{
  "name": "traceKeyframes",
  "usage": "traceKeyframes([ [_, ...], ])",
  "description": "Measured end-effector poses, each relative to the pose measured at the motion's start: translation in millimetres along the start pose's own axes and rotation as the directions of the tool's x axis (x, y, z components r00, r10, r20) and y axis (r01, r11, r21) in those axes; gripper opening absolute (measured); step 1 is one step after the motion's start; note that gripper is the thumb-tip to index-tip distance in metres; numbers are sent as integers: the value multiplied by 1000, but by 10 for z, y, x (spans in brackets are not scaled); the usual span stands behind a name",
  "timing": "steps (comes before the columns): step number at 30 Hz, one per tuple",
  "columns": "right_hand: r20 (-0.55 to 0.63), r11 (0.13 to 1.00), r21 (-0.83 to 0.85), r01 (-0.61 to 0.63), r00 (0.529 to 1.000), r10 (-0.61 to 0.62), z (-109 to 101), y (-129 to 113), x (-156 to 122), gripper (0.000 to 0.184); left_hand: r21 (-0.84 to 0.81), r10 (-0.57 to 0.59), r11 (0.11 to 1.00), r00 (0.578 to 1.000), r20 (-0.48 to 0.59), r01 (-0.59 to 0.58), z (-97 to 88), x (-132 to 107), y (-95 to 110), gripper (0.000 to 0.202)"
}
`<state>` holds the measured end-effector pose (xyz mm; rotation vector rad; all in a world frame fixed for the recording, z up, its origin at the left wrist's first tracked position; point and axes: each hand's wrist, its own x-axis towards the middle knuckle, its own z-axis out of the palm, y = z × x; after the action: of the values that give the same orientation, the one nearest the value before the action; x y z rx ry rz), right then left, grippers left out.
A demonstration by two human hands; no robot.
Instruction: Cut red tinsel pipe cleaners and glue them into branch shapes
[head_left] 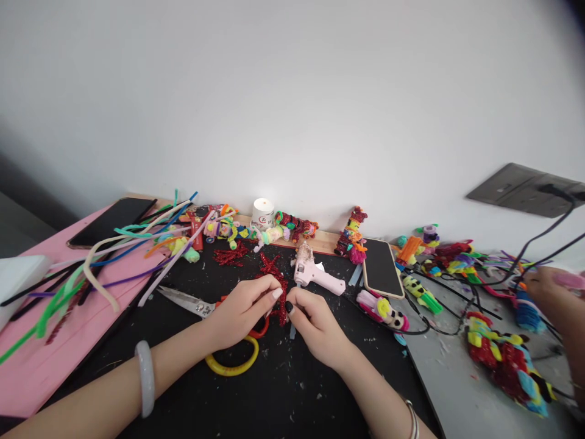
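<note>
head view: left hand (247,308), right hand (317,326), fingers of both curled inward, cannot tell whether gripping; red tinsel stems (284,283), between and beyond fingertips; glue gun (317,274), beyond right fingers; scissors (200,308), partly beneath left fingers.

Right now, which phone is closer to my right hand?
The right-hand phone, with its pale rim, beyond your right hand and right of the glue gun. The other phone lies far left, on pink.
</note>
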<state>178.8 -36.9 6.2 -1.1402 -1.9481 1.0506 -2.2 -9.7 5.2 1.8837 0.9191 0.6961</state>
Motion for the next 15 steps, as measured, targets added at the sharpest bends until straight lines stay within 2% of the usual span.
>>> traceKeyframes([
  [8,9,1000,13,7,1000,-7,1,-17,3,20,-1,-3,1000,1000,13,3,4,2,5,27],
  [15,13,990,137,-32,999,31,-13,29,2,21,30,40,999,998,48,-41,5,-4,-7,25],
])
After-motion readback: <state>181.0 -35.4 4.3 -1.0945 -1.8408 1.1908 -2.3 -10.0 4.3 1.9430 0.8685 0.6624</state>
